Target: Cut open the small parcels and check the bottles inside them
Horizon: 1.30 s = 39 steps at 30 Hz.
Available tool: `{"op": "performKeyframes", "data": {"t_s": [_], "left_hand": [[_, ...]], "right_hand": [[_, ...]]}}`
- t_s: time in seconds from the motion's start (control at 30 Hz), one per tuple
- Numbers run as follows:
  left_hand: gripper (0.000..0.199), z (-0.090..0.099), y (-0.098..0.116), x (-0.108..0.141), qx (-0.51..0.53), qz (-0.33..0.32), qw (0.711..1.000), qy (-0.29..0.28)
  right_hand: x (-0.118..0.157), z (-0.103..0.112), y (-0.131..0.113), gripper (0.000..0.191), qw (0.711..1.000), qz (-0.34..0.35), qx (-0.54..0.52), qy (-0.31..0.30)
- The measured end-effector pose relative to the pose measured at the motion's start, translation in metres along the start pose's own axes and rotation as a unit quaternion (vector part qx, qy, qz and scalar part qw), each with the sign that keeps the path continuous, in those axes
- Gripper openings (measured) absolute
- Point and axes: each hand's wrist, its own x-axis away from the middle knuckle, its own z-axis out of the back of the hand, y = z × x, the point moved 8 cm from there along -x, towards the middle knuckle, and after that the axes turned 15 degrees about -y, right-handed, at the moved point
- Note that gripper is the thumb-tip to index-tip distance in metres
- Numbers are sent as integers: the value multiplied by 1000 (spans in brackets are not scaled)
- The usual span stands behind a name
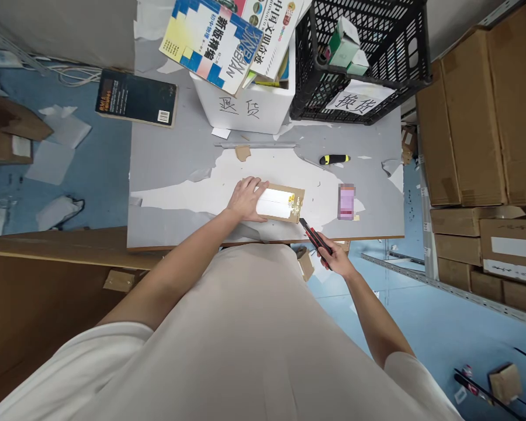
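A small brown cardboard box (280, 203) with a white label and a yellow sticker lies flat near the table's front edge. My left hand (249, 200) grips its left end, thumb at the near side and fingers over the far side. In my right hand (333, 252) is a black and red utility knife (316, 238), its tip pointing up and left at the box's near right corner. Whether the tip touches the cardboard is too small to tell. The fingers of my right hand are wrapped round the knife's handle.
On the grey table (175, 152), a yellow-black cutter (334, 159) and a pixelated pink item (346, 202) lie to the right. Behind stand a white bin (245, 111) of books and a black crate (302, 88). A dark book (135, 98) overhangs the left edge.
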Motion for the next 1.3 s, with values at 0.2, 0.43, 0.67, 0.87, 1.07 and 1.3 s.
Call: {"op": "performKeyframes", "data": {"t_s": [0.2,0.43,0.67,0.87,1.07,1.3], "left_hand": [[119,0,-1,-1,29,4,1000,0],[70,7,-51,12,198,69,974,83],[36,-27,-88,69,415,190,877,149],[28,-73,-51,105,449,243,849,136],[42,-76,-37,98,414,249,869,106],[70,14,-67,-2,261,118,952,111]], "right_hand": [[9,19,0,70,993,42,-72,80],[-54,-21,-12,29,923,108,-335,157],[-142,-15,-87,12,931,154,-303,135],[-202,-9,-146,17,966,142,-205,71],[-154,-21,-143,34,960,220,-125,119],[-72,-85,-37,43,966,53,-236,89]]}}
